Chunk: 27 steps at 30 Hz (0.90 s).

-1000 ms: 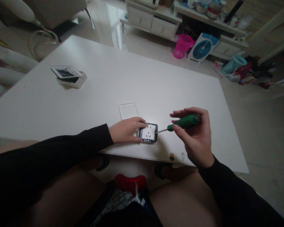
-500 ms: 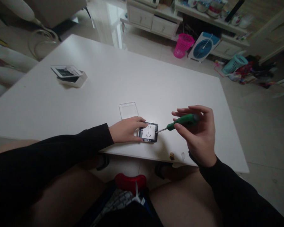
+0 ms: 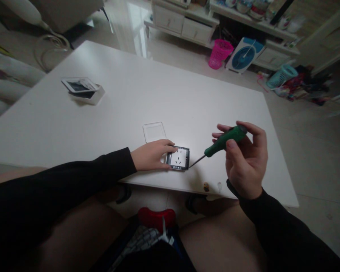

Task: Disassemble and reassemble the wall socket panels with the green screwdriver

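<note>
My left hand [image 3: 153, 155] grips the left side of a wall socket [image 3: 180, 161], a white face with slots in a dark frame, which lies face up on the white table. Between the thumb and fingers of my right hand [image 3: 248, 162] is the green handle of a screwdriver [image 3: 223, 142]. Its shaft slants down to the left, and the tip is by the socket's lower right corner; whether they touch I cannot tell. A clear, thin square frame [image 3: 154, 132] lies just beyond my left hand.
Near the table's [image 3: 124, 98] front edge lie a small brownish piece [image 3: 206, 186] and a small clear bag-like piece [image 3: 219, 186]. A white box [image 3: 95, 97] with a tilted panel [image 3: 78, 85] on it stands at the far left. Beyond are a pink basket [image 3: 219, 54] and a blue fan [image 3: 243, 56].
My right hand has moved right and tipped the screwdriver steeper. Its tip has gone from the socket's right edge to near the lower right corner. My left hand has stayed in place.
</note>
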### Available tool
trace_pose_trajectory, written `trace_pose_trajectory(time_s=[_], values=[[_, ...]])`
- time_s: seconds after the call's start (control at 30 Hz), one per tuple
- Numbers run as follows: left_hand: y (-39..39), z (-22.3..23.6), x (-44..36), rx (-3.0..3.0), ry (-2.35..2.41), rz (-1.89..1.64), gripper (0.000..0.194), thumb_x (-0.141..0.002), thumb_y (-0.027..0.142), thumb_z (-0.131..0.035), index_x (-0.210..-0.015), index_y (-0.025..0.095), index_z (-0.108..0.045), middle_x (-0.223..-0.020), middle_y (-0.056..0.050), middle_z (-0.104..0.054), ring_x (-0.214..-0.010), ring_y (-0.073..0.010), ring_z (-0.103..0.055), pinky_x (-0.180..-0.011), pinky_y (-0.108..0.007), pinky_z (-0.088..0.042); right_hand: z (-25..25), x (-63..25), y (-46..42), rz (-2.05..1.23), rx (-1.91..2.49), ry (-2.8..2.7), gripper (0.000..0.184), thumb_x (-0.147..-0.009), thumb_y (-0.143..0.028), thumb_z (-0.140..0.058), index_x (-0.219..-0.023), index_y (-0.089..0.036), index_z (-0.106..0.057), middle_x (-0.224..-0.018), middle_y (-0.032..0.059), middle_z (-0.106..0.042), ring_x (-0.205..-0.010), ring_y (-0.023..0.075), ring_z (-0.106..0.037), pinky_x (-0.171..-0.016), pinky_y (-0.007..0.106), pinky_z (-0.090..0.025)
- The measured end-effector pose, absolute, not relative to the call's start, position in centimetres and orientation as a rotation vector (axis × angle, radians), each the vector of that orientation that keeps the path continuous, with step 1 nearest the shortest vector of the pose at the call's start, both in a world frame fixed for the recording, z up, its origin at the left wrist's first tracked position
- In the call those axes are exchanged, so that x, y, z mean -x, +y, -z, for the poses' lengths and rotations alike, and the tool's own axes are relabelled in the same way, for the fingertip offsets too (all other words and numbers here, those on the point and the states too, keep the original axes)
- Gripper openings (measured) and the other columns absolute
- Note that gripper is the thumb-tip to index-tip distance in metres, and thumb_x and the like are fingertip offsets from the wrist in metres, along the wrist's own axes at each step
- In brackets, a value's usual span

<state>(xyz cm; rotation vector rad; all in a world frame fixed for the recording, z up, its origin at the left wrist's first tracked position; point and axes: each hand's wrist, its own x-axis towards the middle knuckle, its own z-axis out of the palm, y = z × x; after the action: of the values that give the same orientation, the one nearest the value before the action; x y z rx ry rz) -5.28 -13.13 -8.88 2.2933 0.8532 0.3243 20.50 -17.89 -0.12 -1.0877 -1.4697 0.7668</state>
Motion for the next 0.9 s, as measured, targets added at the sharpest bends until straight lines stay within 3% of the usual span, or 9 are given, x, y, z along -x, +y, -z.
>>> trace_pose_trajectory(time_s=[0.07,0.17,0.27,0.33,0.6,0.9], values=[[-13.1,9.0,5.3,-2.294,0.843,-0.343,0.062,-0.081,0.041,-0.085,-0.135,0.017,-0.065,-0.141,-0.018,-0.062,-0.128,-0.0320,-0.061,-0.108,-0.046,-0.050,0.1,-20.7,-17.7,-0.742,1.131,-1.484,0.035,-0.102,-0.035,-0.056,-0.136,-0.036,-0.050,-0.122,0.0066,-0.067,-0.096,0.0242,-0.072,-0.075,0.043,-0.065],[-13.1,9.1,5.4,-2.300,0.837,-0.351,0.064,-0.080,0.042,-0.086,-0.135,0.017,-0.065,-0.140,-0.018,-0.063,-0.128,-0.0323,-0.062,-0.107,-0.046,-0.051,0.2,-21.2,-17.2,-0.771,1.210,-1.521,0.035,-0.099,-0.035,-0.061,-0.133,-0.034,-0.055,-0.108,0.0041,-0.067,-0.078,0.0191,-0.067,-0.059,0.033,-0.056],[-13.1,9.1,5.4,-2.313,0.835,-0.351,0.064,-0.080,0.042,-0.086,-0.135,0.016,-0.065,-0.140,-0.019,-0.062,-0.128,-0.0325,-0.062,-0.107,-0.046,-0.050,0.8,-21.5,-16.4,-0.803,1.339,-1.704,0.019,-0.086,-0.027,-0.075,-0.103,-0.026,-0.068,-0.080,-0.0021,-0.064,-0.065,0.0151,-0.058,-0.059,0.030,-0.049],[-13.1,9.0,5.4,-2.311,0.829,-0.360,0.061,-0.082,0.042,-0.084,-0.135,0.017,-0.065,-0.139,-0.018,-0.063,-0.126,-0.0322,-0.062,-0.106,-0.046,-0.051,1.5,-21.6,-16.0,-0.827,1.409,-1.927,0.008,-0.082,-0.022,-0.076,-0.086,-0.022,-0.069,-0.073,-0.0026,-0.063,-0.065,0.0152,-0.058,-0.064,0.030,-0.047],[-13.1,9.0,5.3,-2.318,0.818,-0.364,0.058,-0.082,0.041,-0.083,-0.132,0.017,-0.065,-0.137,-0.018,-0.064,-0.125,-0.0323,-0.063,-0.105,-0.046,-0.052,5.3,-20.8,-15.2,-0.812,1.505,-2.526,0.006,-0.088,-0.014,-0.065,-0.088,-0.019,-0.068,-0.088,0.0056,-0.073,-0.082,0.0209,-0.065,-0.075,0.031,-0.043],[-13.1,9.1,5.3,-2.324,0.820,-0.359,0.058,-0.081,0.040,-0.085,-0.131,0.018,-0.066,-0.140,-0.018,-0.063,-0.128,-0.0328,-0.062,-0.108,-0.048,-0.050,5.2,-20.4,-15.2,-0.686,1.489,-2.726,0.010,-0.089,-0.012,-0.066,-0.095,-0.019,-0.064,-0.097,0.0058,-0.070,-0.082,0.0194,-0.061,-0.071,0.028,-0.037]])
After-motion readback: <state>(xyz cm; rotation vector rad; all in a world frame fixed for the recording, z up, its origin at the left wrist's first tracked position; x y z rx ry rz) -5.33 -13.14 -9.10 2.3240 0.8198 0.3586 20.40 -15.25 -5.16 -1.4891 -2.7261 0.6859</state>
